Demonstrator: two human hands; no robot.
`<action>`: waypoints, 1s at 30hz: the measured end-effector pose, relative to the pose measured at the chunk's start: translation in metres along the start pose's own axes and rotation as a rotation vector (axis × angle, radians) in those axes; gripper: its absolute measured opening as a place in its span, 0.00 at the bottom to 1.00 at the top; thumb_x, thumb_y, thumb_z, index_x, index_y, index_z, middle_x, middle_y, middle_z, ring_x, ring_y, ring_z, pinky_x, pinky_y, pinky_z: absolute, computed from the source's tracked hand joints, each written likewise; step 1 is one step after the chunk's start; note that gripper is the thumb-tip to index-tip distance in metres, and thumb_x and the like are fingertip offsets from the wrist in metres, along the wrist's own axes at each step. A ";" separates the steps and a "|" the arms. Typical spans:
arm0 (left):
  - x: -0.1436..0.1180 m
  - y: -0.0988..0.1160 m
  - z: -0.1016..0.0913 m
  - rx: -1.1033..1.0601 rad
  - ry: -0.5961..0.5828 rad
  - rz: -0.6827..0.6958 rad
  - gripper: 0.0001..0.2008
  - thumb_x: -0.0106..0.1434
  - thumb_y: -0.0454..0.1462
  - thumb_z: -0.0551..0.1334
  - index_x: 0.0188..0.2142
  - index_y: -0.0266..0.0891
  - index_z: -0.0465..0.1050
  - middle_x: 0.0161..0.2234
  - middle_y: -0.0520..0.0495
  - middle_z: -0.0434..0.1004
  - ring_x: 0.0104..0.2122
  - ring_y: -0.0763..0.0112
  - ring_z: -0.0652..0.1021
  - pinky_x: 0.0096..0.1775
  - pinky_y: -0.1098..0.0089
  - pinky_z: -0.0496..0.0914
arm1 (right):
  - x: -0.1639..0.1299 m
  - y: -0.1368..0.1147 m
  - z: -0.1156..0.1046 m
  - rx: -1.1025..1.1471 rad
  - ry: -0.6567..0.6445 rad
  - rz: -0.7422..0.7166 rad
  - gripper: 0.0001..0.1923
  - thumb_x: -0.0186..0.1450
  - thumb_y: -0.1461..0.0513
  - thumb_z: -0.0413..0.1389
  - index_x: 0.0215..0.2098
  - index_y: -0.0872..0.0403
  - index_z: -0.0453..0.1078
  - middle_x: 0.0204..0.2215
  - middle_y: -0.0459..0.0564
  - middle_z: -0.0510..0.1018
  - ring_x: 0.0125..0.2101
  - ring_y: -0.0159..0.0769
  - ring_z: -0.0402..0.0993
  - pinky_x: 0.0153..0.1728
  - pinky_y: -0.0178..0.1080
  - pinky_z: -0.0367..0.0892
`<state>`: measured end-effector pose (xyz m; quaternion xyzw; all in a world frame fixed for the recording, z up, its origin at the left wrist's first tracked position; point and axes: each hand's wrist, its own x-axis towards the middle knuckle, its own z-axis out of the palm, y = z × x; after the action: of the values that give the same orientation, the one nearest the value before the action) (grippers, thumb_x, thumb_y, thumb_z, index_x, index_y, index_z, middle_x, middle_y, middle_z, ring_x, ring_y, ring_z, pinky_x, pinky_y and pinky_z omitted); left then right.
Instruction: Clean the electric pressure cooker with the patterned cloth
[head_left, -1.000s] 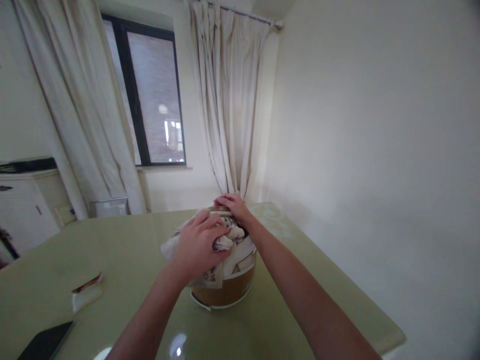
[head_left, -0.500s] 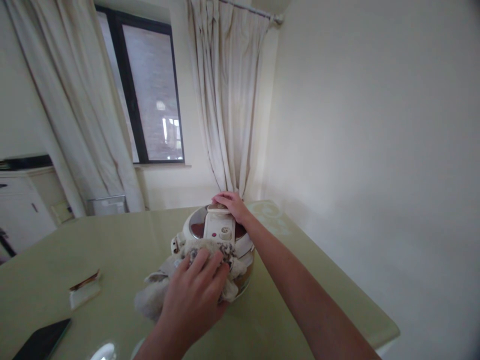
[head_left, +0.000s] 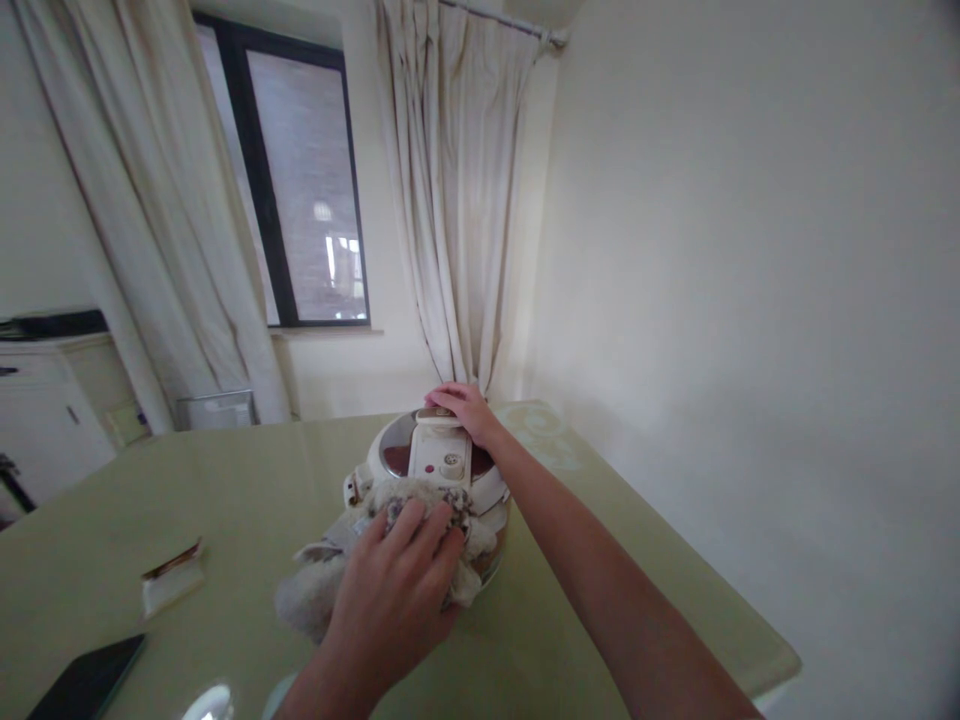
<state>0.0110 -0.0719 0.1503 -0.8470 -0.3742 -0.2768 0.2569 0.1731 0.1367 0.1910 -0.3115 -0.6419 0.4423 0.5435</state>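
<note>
A round white appliance (head_left: 416,450) that looks like an electric cooker sits on the table, with a dial, a red dot and dark shiny panels on top. At its far end, my right hand (head_left: 461,408) is closed over the raised handle part. Nearer to me, my left hand (head_left: 405,580) presses a fluffy grey-white cloth (head_left: 311,595) against the appliance's front, its bent fingers sunk in the pile. The cloth and hand hide much of that side. Part of the cloth hangs out to the left.
The pale green table (head_left: 247,500) has a rounded corner at the right. A small pack with a brown edge (head_left: 172,580) and a dark flat device (head_left: 90,680) lie at the left. Curtains (head_left: 457,200) and a window stand behind; a white wall (head_left: 735,250) borders the right.
My left hand and the cloth have shifted very slightly to the right. My right hand stays in the same place on the appliance.
</note>
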 end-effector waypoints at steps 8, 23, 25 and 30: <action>-0.001 -0.006 0.003 -0.028 0.002 -0.013 0.14 0.54 0.39 0.68 0.42 0.46 0.77 0.49 0.42 0.80 0.47 0.51 0.74 0.44 0.54 0.70 | -0.001 -0.002 0.001 0.006 0.000 0.005 0.15 0.57 0.50 0.66 0.31 0.53 0.81 0.32 0.49 0.84 0.35 0.38 0.80 0.42 0.40 0.71; 0.091 -0.129 0.031 -0.012 -0.255 -0.375 0.16 0.66 0.49 0.60 0.44 0.43 0.80 0.45 0.41 0.80 0.51 0.52 0.76 0.45 0.61 0.72 | 0.002 -0.001 0.002 0.033 0.031 -0.021 0.26 0.62 0.40 0.60 0.31 0.54 0.81 0.31 0.52 0.84 0.36 0.40 0.80 0.45 0.42 0.71; 0.097 -0.148 0.046 -0.050 -0.274 -0.442 0.18 0.66 0.49 0.58 0.45 0.42 0.79 0.47 0.39 0.80 0.51 0.50 0.77 0.45 0.61 0.71 | 0.003 0.000 0.002 0.030 0.028 -0.031 0.27 0.63 0.39 0.60 0.31 0.54 0.82 0.31 0.52 0.84 0.35 0.39 0.80 0.44 0.42 0.71; 0.092 -0.188 0.086 -0.323 -0.319 -0.739 0.21 0.64 0.52 0.56 0.36 0.38 0.78 0.36 0.41 0.83 0.39 0.56 0.81 0.38 0.66 0.69 | 0.005 0.003 0.001 0.000 0.030 -0.040 0.28 0.63 0.38 0.60 0.31 0.55 0.82 0.30 0.51 0.84 0.34 0.38 0.79 0.43 0.41 0.70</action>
<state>-0.0588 0.1395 0.1925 -0.7174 -0.6392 -0.2712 -0.0564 0.1704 0.1422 0.1902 -0.3052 -0.6397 0.4264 0.5620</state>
